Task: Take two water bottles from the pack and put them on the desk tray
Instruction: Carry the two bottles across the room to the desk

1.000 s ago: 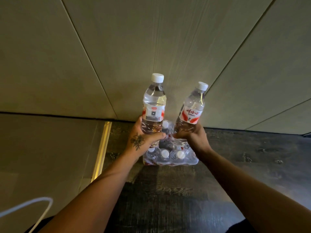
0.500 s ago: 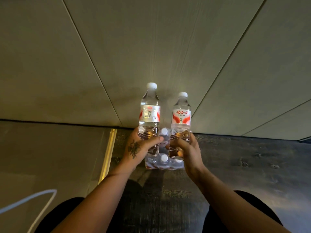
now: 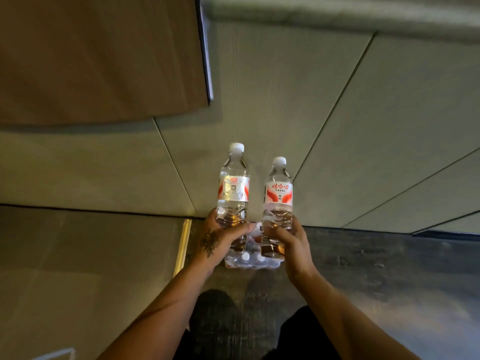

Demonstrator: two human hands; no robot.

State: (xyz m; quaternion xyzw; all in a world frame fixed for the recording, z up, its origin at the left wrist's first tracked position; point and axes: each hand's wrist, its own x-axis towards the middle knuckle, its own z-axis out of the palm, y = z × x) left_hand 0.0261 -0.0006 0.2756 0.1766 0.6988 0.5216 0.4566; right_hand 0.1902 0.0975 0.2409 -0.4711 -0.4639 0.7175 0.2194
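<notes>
Two clear water bottles with white caps and red-and-white labels stand upright in my hands. My left hand (image 3: 217,242), tattooed on its back, grips the lower part of the left bottle (image 3: 233,188). The right bottle (image 3: 278,196) is held the same way by my right hand (image 3: 291,245). Both bottles are lifted above the shrink-wrapped pack (image 3: 250,261), which lies on the dark floor below and between my hands, mostly hidden by them. No desk tray is in view.
A pale panelled wall (image 3: 363,126) rises straight ahead. A brown wooden surface (image 3: 104,55) juts in at the upper left. A brass floor strip (image 3: 183,245) separates the grey floor on the left from the dark floor (image 3: 389,268).
Both bottles have come closer together and upright, the right one no longer tilted. The view has risen and pulled back from the pack; the brown surface has come into sight at upper left.
</notes>
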